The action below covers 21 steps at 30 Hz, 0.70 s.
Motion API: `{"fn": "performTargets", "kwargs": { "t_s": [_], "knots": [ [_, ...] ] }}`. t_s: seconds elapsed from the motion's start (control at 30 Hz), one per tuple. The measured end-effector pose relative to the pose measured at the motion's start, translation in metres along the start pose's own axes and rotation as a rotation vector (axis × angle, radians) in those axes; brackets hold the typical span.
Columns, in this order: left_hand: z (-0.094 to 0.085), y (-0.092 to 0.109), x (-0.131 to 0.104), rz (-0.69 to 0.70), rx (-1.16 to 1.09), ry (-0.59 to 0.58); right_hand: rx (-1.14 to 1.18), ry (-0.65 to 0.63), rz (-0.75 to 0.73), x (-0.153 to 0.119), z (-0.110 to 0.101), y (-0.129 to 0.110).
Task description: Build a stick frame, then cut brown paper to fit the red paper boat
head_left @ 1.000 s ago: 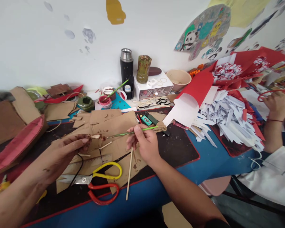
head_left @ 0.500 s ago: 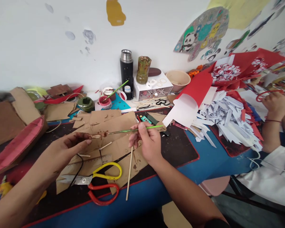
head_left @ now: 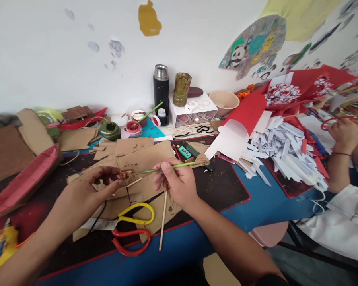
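My right hand [head_left: 177, 180] is closed around a thin green paintbrush [head_left: 183, 164], whose tip points left. Between the thumb and fingers of my left hand [head_left: 98, 186] is a small brown-stained piece [head_left: 125, 174], and the brush tip meets it. Brown smears cover those fingertips. Below the hands lie scissors with one yellow and one red handle [head_left: 146, 231], beside a thin wooden stick [head_left: 163, 222]. Cut cardboard [head_left: 149, 153] lies under and behind the hands.
Paint pots [head_left: 109, 130], a black flask [head_left: 161, 89] and a white box [head_left: 193, 109] line the wall. A pink-lined cardboard boat [head_left: 26, 180] and glue bottle [head_left: 2, 246] are left. Paper strips [head_left: 277, 143] and another person's hand [head_left: 344, 133] are right.
My right hand and the brush have shifted slightly left. My left hand has moved a little right, and the brush tip now overlaps the small piece near its fingertips.
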State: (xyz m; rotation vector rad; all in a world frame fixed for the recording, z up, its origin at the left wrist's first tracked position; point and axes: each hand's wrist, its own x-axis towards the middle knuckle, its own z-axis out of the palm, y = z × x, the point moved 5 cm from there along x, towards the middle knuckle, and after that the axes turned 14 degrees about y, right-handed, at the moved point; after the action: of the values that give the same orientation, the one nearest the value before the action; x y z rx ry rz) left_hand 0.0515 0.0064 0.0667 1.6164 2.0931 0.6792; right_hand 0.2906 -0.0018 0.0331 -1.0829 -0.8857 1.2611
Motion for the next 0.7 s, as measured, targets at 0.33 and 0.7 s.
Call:
{"fn": "performTargets", "kwargs": {
  "t_s": [0.33,0.7],
  "knots": [
    [0.008,0.000,-0.003,0.146,-0.011,0.003,0.005,0.011,0.009,0.001,-0.004,0.001],
    [0.009,-0.003,0.001,0.014,-0.022,-0.055,0.111,0.109,0.017,0.007,-0.012,-0.008]
  ]
}}
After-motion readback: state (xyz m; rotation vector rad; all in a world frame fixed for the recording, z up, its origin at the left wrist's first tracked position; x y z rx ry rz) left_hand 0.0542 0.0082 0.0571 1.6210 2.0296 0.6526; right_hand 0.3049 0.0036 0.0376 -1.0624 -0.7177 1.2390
